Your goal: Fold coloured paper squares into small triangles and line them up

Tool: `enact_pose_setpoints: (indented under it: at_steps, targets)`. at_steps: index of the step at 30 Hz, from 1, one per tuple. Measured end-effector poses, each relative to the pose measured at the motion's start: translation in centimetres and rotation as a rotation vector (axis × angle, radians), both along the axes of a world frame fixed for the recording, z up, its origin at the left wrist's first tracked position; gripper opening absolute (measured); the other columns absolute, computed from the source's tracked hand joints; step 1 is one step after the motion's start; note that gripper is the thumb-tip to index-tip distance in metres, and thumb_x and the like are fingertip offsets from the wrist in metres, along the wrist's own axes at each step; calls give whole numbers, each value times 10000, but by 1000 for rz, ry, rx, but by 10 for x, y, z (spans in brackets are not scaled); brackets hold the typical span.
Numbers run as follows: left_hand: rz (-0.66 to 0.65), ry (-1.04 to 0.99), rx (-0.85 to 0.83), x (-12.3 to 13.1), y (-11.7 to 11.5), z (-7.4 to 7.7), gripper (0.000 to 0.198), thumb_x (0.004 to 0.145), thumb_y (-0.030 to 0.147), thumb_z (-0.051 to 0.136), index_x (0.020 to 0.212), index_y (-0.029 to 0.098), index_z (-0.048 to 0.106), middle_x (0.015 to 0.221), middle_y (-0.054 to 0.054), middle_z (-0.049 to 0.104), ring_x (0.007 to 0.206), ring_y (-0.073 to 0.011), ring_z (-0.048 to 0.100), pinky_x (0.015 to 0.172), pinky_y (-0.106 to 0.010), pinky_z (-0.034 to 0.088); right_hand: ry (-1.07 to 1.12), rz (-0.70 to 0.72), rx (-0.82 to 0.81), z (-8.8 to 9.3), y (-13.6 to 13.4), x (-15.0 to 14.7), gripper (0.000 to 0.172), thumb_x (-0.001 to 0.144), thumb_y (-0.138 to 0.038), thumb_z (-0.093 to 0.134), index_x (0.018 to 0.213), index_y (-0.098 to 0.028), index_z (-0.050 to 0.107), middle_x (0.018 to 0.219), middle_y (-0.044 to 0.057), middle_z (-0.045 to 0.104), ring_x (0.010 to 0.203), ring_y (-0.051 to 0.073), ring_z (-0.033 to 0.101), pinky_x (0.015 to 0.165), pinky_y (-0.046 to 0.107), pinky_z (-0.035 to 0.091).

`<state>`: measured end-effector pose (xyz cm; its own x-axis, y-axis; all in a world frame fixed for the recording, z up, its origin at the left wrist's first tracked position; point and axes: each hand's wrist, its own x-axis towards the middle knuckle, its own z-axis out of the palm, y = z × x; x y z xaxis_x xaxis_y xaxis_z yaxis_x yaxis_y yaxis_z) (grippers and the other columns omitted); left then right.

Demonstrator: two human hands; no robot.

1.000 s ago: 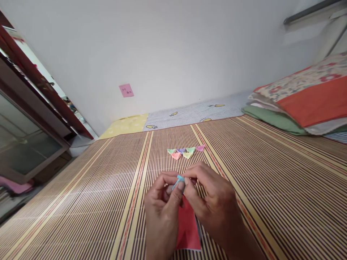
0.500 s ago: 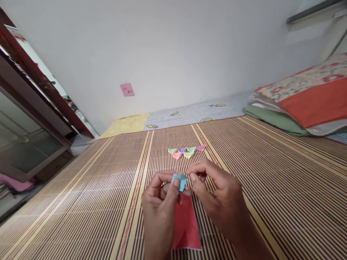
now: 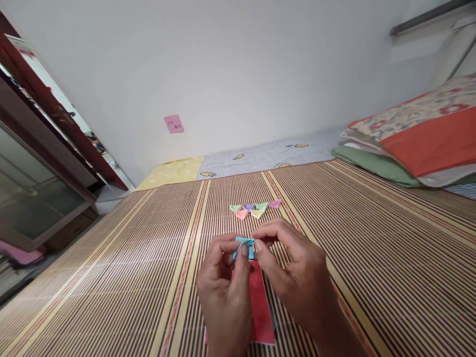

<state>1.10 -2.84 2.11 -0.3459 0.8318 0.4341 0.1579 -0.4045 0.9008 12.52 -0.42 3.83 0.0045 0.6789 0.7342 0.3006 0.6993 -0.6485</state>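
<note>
A small folded piece of blue paper [image 3: 245,242] is pinched between the thumb and fingers of my left hand [image 3: 226,287]. The fingertips of my right hand [image 3: 293,267] close on the right edge of the same paper. Under both hands a red sheet [image 3: 263,307] lies on the striped mat, partly covered by my left hand. Beyond my hands, several small folded paper triangles sit in two rows, among them a purple one [image 3: 248,207], a pink one [image 3: 275,204], a red one [image 3: 241,214] and a yellow one [image 3: 258,214].
The striped mat [image 3: 130,258] spreads to both sides. Folded bedding [image 3: 427,144] is stacked at the right against the white wall [image 3: 230,64]. A pink note [image 3: 174,124] is stuck on the wall. A glass-panelled cabinet [image 3: 33,183] stands at the left.
My right hand has moved left onto the blue paper, which it was just beside before. The paper now shows a different side, with its folds turned.
</note>
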Motion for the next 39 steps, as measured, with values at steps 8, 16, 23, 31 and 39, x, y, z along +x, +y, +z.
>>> enact_pose_setpoints:
  at_steps: [8, 16, 23, 31, 39]
  targets:
    - [5, 36, 39, 2, 1, -1, 38, 934, 214, 657, 907, 232, 677, 915, -7, 659, 788, -129, 665, 682, -225, 566, -1, -34, 10, 2, 0, 0, 138, 892, -84, 552, 881, -183, 647, 804, -3, 665, 759, 141, 650, 717, 283, 500]
    - [48, 72, 72, 4, -1, -1, 66, 944, 190, 636, 928, 243, 671, 936, -2, 658, 768, -114, 658, 668, -210, 563, -5, -63, -28, 2, -1, 1, 143, 877, -82, 539, 830, -181, 631, 782, 4, 645, 735, 148, 638, 679, 285, 500]
    - [97, 150, 118, 3, 0, -4, 97, 941, 169, 625, 937, 254, 672, 1007, -11, 652, 796, -134, 661, 655, -242, 575, -58, -121, 53, -3, 5, 2, 193, 881, -48, 498, 795, -172, 619, 788, 36, 635, 768, 176, 640, 710, 320, 516]
    - [9, 38, -11, 2, -2, 3, 39, 937, 242, 657, 924, 222, 688, 818, -2, 690, 693, -128, 671, 636, -226, 566, -128, -49, 82, 2, 0, 7, 176, 914, -68, 539, 872, -179, 670, 876, 51, 659, 873, 201, 663, 798, 356, 538]
    - [-71, -65, -128, 0, -2, 4, 115, 901, 317, 709, 900, 202, 701, 675, 17, 661, 609, -120, 630, 610, -209, 559, -120, -51, 98, 2, 2, 9, 130, 914, -60, 572, 869, -159, 643, 851, 49, 660, 855, 185, 651, 799, 334, 519]
